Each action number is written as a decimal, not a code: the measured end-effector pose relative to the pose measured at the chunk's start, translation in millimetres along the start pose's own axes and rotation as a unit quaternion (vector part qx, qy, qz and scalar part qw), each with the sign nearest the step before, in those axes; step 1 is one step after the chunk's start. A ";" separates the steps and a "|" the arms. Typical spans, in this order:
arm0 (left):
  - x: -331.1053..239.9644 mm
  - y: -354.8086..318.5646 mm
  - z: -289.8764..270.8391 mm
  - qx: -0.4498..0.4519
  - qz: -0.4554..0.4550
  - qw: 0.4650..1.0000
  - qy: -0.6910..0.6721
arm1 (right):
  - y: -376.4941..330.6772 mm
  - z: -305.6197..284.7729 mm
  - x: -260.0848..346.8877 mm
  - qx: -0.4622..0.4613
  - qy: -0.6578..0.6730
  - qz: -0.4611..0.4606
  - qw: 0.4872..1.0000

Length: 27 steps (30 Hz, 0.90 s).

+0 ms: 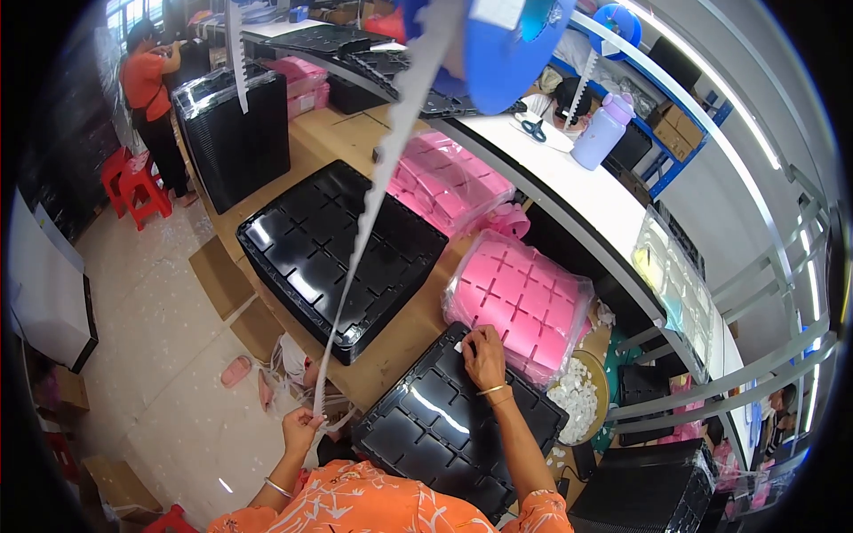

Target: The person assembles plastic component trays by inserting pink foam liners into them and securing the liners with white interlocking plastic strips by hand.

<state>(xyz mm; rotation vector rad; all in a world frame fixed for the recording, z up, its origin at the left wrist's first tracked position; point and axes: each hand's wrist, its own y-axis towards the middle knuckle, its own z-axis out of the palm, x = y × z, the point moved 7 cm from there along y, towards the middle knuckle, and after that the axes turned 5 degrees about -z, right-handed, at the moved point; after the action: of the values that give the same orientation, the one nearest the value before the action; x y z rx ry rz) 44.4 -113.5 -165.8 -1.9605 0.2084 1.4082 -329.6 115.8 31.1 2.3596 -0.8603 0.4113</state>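
Observation:
A long white strip with a notched edge runs down from a blue reel overhead. My left hand is closed on its lower end, out over the floor beside the table. My right hand bends its fingers down onto the far part of a black plastic tray right in front of me. A small white piece shows at those fingertips, partly hidden by them. The tray is moulded into compartments, glossy, and lies flat.
Another black tray stack stands ahead, with a taller wrapped one beyond. Bagged pink trays lie beside my right hand, near a round container of white bits. A lilac bottle and scissors sit on a shelf. A person stands far left.

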 end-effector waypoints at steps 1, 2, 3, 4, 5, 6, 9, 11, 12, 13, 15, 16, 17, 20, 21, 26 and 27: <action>-13.3 -4.4 4.9 0.017 0.003 1.000 -0.005 | 0.1 0.0 0.1 0.002 0.000 0.000 1.000; -24.1 -8.1 9.9 0.034 0.006 0.999 -0.010 | 0.1 -0.4 -0.6 0.006 -0.003 0.005 1.000; -29.8 -10.2 11.3 0.033 0.005 0.999 -0.010 | 1.3 -0.6 0.6 0.010 -0.006 0.010 1.000; -36.2 -11.9 13.3 0.038 0.015 0.999 -0.025 | 2.4 -2.4 2.8 0.011 -0.006 0.010 1.000; -43.9 -13.5 15.3 0.043 0.026 0.998 -0.040 | 3.6 -3.7 4.5 0.024 -0.004 0.018 1.000; -52.7 -16.7 15.8 0.042 0.026 0.998 -0.040 | 4.8 -4.0 5.1 0.038 -0.001 0.025 0.999; -80.6 -25.9 20.9 0.074 0.023 0.993 -0.089 | 4.7 2.4 0.7 0.067 -0.008 0.005 0.998; -96.6 -29.1 25.5 0.095 0.025 0.988 -0.119 | 4.2 5.9 -4.9 0.059 -0.014 -0.006 0.998; -102.6 -30.2 25.8 0.096 0.024 0.988 -0.117 | 3.9 6.8 -3.8 0.052 -0.018 -0.020 0.998; -108.0 -31.2 27.2 0.105 0.019 0.986 -0.125 | 3.5 8.4 -4.8 0.051 -0.017 -0.018 0.998; -120.7 -38.7 28.2 0.115 0.013 0.985 -0.131 | 0.9 9.9 2.4 0.041 -0.042 -0.050 0.997; -129.8 -42.4 31.3 0.125 0.009 0.982 -0.138 | -1.4 11.2 12.3 0.063 0.006 -0.062 0.996; -137.8 -47.2 33.9 0.136 0.004 0.980 -0.145 | -10.3 12.2 26.0 0.085 0.054 -0.074 0.992; -144.9 -54.8 40.1 0.152 -0.008 0.971 -0.185 | -52.6 6.0 91.9 0.069 0.161 -0.029 0.984; -145.3 -60.1 44.1 0.169 -0.025 0.964 -0.201 | -69.4 8.3 101.8 0.085 0.196 -0.010 0.977; -148.5 -75.2 65.5 0.233 -0.066 0.945 -0.218 | -114.5 13.6 136.3 0.176 0.391 0.152 0.890; -150.1 -74.3 66.8 0.231 -0.069 0.947 -0.214 | -107.6 5.6 135.9 0.168 0.345 0.132 0.914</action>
<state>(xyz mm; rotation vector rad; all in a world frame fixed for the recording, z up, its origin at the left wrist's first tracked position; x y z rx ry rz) -28.6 -56.2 -11.2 -1.2358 0.1755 1.4920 -156.7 113.3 44.4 2.1213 -0.7904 1.5014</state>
